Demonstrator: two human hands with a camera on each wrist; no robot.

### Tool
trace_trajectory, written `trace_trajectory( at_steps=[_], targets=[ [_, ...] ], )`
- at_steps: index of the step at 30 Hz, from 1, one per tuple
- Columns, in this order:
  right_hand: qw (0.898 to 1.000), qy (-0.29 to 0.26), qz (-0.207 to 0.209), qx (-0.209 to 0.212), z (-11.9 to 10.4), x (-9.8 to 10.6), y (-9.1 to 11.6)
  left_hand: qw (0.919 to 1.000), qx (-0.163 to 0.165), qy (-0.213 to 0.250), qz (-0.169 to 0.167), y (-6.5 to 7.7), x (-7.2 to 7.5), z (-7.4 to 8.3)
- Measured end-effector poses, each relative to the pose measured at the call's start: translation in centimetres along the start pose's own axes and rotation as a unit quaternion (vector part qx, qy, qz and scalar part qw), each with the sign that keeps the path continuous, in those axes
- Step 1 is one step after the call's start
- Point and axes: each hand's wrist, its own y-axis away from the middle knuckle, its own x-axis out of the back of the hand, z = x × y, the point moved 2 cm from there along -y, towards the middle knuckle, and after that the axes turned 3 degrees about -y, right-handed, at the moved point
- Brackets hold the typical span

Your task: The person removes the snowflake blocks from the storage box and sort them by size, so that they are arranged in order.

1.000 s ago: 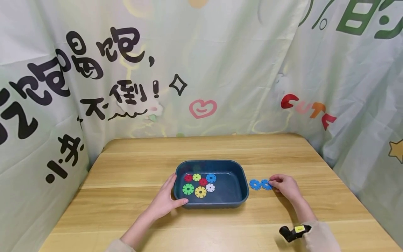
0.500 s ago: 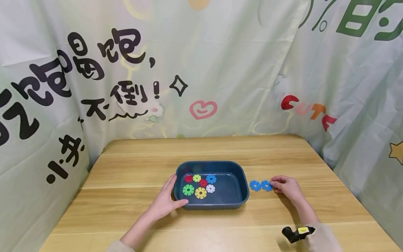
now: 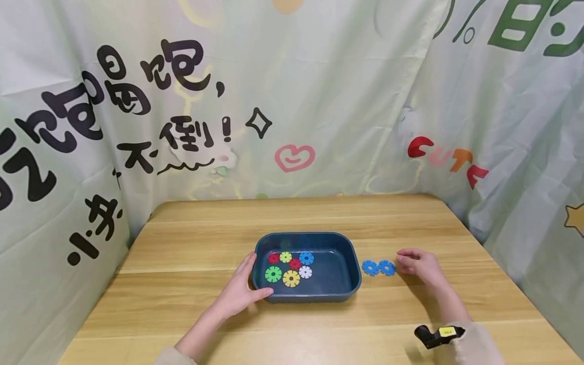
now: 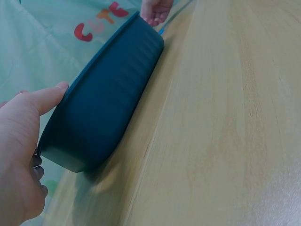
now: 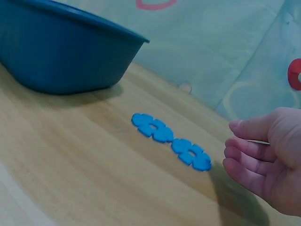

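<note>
A dark blue plastic basin (image 3: 330, 272) stands on the table. My left hand (image 3: 236, 292) grips its left end, thumb on the front rim and fingers along the left wall. Two blue snowflake discs lie flat in a row to the right of the basin: the nearer one to it (image 3: 366, 269) and the farther one (image 3: 392, 269), edges meeting. My right hand (image 3: 423, 267) hovers just right of the discs. In the right wrist view, its fingers (image 5: 247, 176) are loosely bent, with nothing between them and the thumb.
Inside the basin's left half lie several snowflake discs, among them a green one (image 3: 267, 274), a yellow one (image 3: 286, 279), a white one (image 3: 301, 274) and a blue one (image 3: 302, 259). A printed cloth (image 3: 328, 101) hangs behind the table (image 3: 219, 218).
My right hand has let go of the farther blue disc and drawn slightly right. Both blue discs stay where they lay. My left hand and the basin have not moved.
</note>
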Motion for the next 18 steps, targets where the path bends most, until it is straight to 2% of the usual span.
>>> trace_trajectory(
  at_steps=[8,18],
  targets=[
    [1.0,0.0,-0.014,0.01,-2.0,0.1,0.0,1.0,0.0,-0.004,0.001,0.0,-0.1,-0.2],
    [0.998,-0.023,-0.041,0.041,-5.2,-1.3,-0.4,1.0,0.001,-0.003,0.0,-0.1,-0.1,-0.3]
  ],
)
